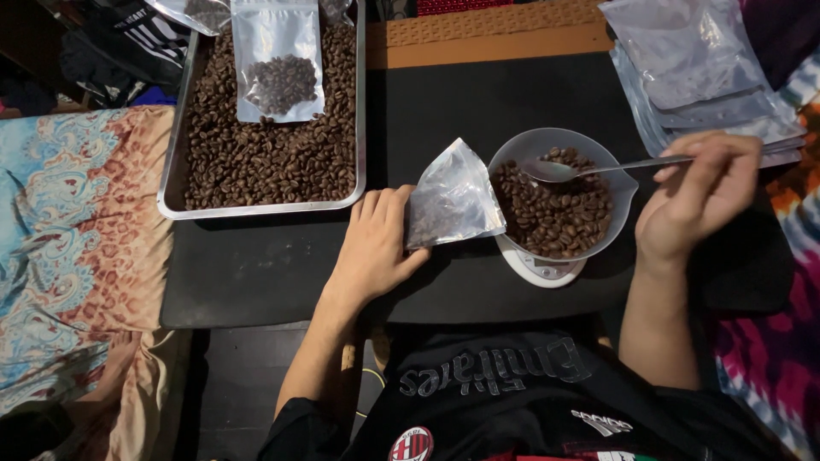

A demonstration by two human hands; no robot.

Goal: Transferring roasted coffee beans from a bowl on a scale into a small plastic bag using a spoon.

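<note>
Plastic, clear and crinkled, was what our left hand [376,248] pinched: one small pouch [453,203] held by its near-left edge between thumb and fingers, its mouth tipped toward the bowl [619,183] just to its right. Our right hand [696,196] was closed around the handle of one long metal spoon [598,169], whose scoop hung low over the coffee beans [555,213] heaped in that bowl; we could not tell whether it carried any. The bowl, translucent, sat on one small white scale [538,269] on the dark tabletop [273,273]. We judged the likeliest slip to be beans rolling off the shallow scoop between bowl and pouch, since the pouch mouth looked narrow and was held by a single hand; a sagging mouth would scatter them over the tabletop. A nudge from the spoon could also shift the bowl on its small scale. Far left, one metal tray [171,188] lay full of beans, with one part-filled pouch [278,60] resting on them and a second showing at the far edge. Far right lay a stack of empty pouches [700,77], too overlapped to count.
</note>
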